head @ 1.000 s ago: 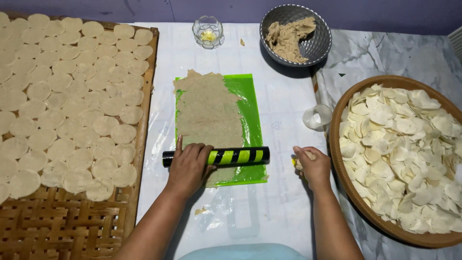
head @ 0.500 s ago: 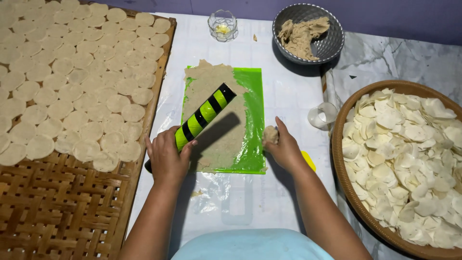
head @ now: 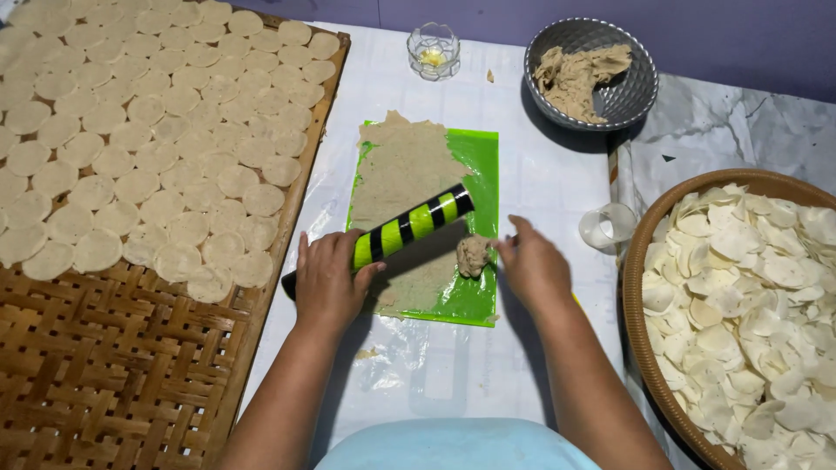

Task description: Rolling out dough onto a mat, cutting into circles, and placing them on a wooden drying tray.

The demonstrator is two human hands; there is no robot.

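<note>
While the left hand (head: 329, 280) is gripping the roller (head: 409, 227) slantwise across the dough sheet (head: 409, 170), the right hand (head: 533, 265), fingers loosely spread, is pressing a lump (head: 475, 254) beside the roller, likely needing flattening next.

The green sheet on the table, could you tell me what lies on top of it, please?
On the green sheet lie flattened dough, a small dough lump and the striped roller under the left hand. The roller hides dough beneath.

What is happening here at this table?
A person is rolling dough. The left hand rests on a green and black striped rolling pin lying tilted across a flattened dough sheet on a green plastic mat. The right hand touches a small dough lump at the mat's edge.
</note>
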